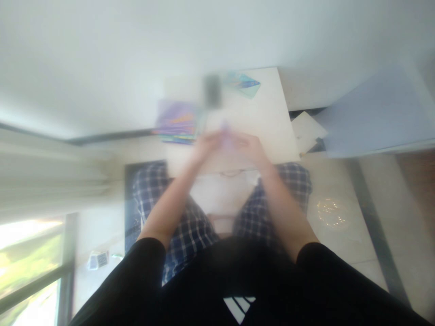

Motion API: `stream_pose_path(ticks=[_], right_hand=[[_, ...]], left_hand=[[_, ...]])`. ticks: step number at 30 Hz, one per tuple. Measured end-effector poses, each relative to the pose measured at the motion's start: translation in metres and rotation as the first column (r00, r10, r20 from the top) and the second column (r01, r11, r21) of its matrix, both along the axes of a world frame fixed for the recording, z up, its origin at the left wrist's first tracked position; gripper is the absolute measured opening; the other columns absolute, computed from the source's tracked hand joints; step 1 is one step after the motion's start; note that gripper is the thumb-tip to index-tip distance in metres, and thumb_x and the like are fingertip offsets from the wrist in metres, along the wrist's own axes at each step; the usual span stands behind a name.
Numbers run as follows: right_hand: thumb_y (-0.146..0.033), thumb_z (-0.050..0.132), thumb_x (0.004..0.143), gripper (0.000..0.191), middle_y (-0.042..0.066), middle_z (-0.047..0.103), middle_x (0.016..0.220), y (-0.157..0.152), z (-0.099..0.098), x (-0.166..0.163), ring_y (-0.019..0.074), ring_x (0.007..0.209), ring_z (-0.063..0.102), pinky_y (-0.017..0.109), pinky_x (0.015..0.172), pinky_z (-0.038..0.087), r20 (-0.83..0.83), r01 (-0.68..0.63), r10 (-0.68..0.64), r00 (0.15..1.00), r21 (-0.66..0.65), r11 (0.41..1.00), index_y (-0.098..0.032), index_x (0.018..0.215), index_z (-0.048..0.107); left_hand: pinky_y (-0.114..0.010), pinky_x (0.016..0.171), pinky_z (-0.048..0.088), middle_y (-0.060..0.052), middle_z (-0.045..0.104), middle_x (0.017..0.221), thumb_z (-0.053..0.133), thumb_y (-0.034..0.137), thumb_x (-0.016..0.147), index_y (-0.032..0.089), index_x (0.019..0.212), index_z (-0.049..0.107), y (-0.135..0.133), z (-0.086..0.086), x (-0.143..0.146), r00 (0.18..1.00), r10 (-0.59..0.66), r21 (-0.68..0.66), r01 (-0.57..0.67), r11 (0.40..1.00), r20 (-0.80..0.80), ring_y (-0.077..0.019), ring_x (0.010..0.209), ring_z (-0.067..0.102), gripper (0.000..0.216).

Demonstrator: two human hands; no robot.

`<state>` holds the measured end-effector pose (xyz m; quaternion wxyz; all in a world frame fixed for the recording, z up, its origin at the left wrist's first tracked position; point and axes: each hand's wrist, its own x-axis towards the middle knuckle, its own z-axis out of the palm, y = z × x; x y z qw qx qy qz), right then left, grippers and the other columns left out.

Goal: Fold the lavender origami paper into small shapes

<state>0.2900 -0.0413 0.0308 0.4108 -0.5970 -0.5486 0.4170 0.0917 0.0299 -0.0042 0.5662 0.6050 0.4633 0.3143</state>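
The picture is heavily blurred. My left hand point(207, 144) and my right hand point(249, 147) meet over the near edge of a small white table point(272, 117). Between them is a pale purple piece, probably paper point(226, 138), and both hands seem to have fingers on it. A stack of purple and coloured sheets point(176, 122) lies on the table just left of my left hand. A dark upright object point(213, 90), too blurred to name, stands behind the hands. A turquoise sheet point(246, 83) lies at the table's far edge.
My legs in checked trousers are under the table. A white sheet point(307, 129) and a large pale blue surface point(377, 113) lie to the right. The floor is tiled; a window frame point(34, 280) is at the lower left.
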Motion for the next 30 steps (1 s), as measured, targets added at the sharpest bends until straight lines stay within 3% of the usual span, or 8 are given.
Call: stream_pose_path(ticks=[13,20,30], right_hand=[[-0.040,0.068,0.086,0.046,0.003,0.068,0.136,-0.0045,0.0042,0.0060,0.0265,0.132,0.060,0.046,0.119,0.041,-0.048,-0.071,0.070,0.996,-0.026,0.997,-0.023,0.128,0.070],[-0.032,0.071,0.082,0.048,0.005,0.068,0.136,-0.0035,0.0006,0.0067,0.0270,0.130,0.062,0.045,0.118,0.042,-0.078,-0.097,0.096,0.992,-0.017,0.995,-0.020,0.129,0.069],[-0.047,0.079,0.076,0.062,0.005,0.066,0.137,-0.0014,-0.0048,0.0074,0.0315,0.131,0.061,0.049,0.117,0.043,-0.142,-0.130,0.129,0.981,0.001,0.991,-0.023,0.132,0.067]], left_hand=[[-0.038,0.101,0.056,-0.005,0.075,0.120,0.076,0.045,0.080,0.025,0.114,0.077,0.0005,-0.0009,0.0015,1.000,0.023,-0.001,-0.023,1.000,0.004,-0.0279,0.115,0.070,0.040],[-0.037,0.100,0.056,-0.006,0.075,0.120,0.074,0.047,0.083,0.022,0.117,0.077,-0.0014,0.0008,0.0002,0.999,0.034,0.005,-0.034,0.999,-0.011,-0.0294,0.116,0.069,0.042],[-0.035,0.100,0.056,-0.005,0.075,0.121,0.073,0.045,0.084,0.023,0.117,0.077,-0.0011,-0.0029,0.0006,0.999,0.049,0.018,-0.049,0.999,0.002,-0.0280,0.117,0.069,0.039]])
